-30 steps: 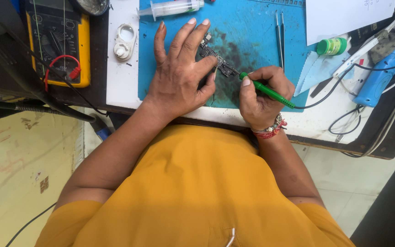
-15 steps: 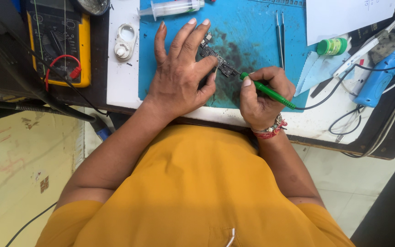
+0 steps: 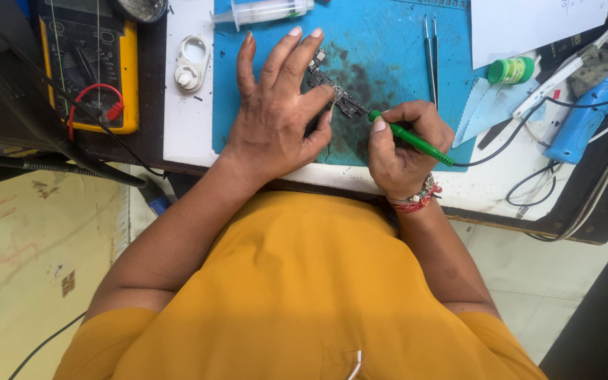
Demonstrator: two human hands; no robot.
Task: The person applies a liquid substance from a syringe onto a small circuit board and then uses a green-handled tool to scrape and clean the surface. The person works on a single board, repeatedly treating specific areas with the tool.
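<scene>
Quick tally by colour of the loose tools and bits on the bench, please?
Green: 2, soldering pen, small jar
Blue: 1, handled tool
Yellow: 1, meter
White: 1, plastic ring piece
Clear: 1, syringe
Silver: 1, tweezers
Total: 7

1. Blue mat (image 3: 395, 56): matt, rubbery, stained dark beside the circuit board (image 3: 336, 95);
2. Tweezers (image 3: 431, 60) on the mat: shiny metal;
3. Green tool (image 3: 413, 144): glossy plastic;
4. Syringe (image 3: 262, 12) at the mat's top edge: clear plastic.
</scene>
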